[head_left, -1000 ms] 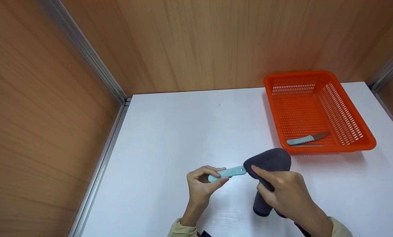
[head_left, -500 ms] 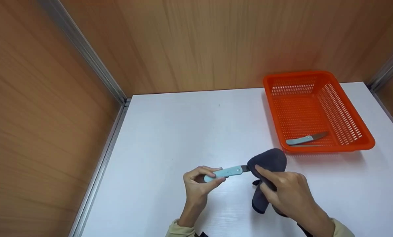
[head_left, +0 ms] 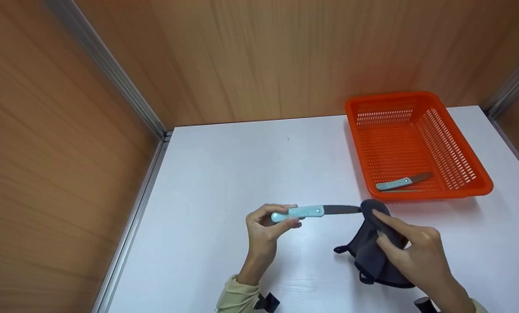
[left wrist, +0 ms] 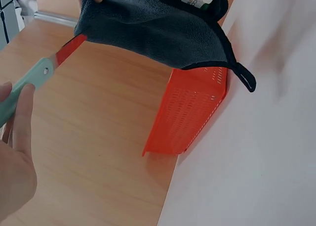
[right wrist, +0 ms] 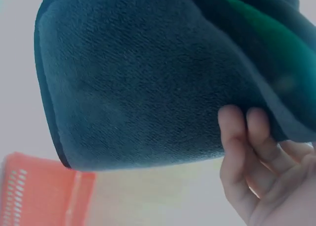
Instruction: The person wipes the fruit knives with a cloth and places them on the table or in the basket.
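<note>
My left hand [head_left: 261, 237] grips the pale blue handle of a knife [head_left: 303, 211] between thumb and fingers, its blade pointing right. A dark grey cloth [head_left: 370, 256] hangs from my right hand [head_left: 426, 250], which pinches it around the blade's tip. Most of the blade shows bare; only the tip is covered by the cloth. In the left wrist view, the cloth [left wrist: 148, 30] has a dark bound edge, a corner loop and a white tag on a green part. The right wrist view shows my fingers [right wrist: 232, 129] pressed against the fuzzy cloth.
An orange plastic basket [head_left: 481, 189] stands at the back right of the white table [head_left: 242, 169]. In it lie another blue-handled knife [head_left: 394, 184] and a thin object [head_left: 400, 191] beside it. Wood-grain panels [head_left: 263, 61] rise behind and on the left.
The cloth has slid right along the blade with my right hand, baring nearly all of it. My left hand has risen slightly with the knife, and the cloth hangs more unfolded.
</note>
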Motion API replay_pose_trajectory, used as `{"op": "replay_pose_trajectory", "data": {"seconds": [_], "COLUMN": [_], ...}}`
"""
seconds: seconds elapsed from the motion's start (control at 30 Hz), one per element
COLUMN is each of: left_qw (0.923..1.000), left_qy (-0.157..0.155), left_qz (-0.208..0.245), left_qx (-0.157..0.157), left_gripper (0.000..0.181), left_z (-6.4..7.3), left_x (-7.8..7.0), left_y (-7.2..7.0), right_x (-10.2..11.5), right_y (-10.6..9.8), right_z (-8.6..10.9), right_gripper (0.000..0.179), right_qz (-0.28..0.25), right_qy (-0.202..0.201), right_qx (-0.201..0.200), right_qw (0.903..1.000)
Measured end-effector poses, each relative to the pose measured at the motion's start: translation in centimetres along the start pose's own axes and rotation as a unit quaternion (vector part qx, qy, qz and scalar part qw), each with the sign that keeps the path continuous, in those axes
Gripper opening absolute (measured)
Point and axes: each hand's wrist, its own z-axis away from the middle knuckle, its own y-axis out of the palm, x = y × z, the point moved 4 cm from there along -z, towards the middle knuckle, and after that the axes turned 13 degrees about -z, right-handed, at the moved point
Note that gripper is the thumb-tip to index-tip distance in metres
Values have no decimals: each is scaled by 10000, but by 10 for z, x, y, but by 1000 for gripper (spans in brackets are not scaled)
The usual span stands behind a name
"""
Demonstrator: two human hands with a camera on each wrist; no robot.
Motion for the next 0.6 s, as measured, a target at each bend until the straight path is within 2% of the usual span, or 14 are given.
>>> {"op": "replay_pose_trajectory", "data": {"seconds": [0.07, 0.17, 0.27, 0.37, 0.47, 0.6], "left_qw": [10000, 9998, 9995, 9990, 9984, 9965], "left_qy": [-27, -111, -177, -275, -428, -728], "left_qz": [38, 73, 120, 201, 311, 371], "left_qx": [67, 154, 248, 273, 218, 169], "left_gripper": [27, 28, 27, 25, 23, 21], "left_z": [-7, -19, -33, -48, -63, -84], "left_x": [1, 5, 10, 19, 29, 44], "left_y": [5, 16, 32, 52, 75, 105], "right_x": [-3, -5, -8, -16, -28, -49], "right_y": [-6, -17, -31, -50, -71, -101], "right_z": [4, 10, 15, 20, 25, 36], "right_gripper": [45, 44, 44, 43, 43, 44], "right_qz": [-239, -319, -166, 281, 1059, 1987], "right_qy": [228, 481, 831, 1310, 1877, 2806], "right_qx": [-154, -325, -486, -681, -850, -977], "right_qw": [9993, 9978, 9952, 9886, 9728, 9339]}}
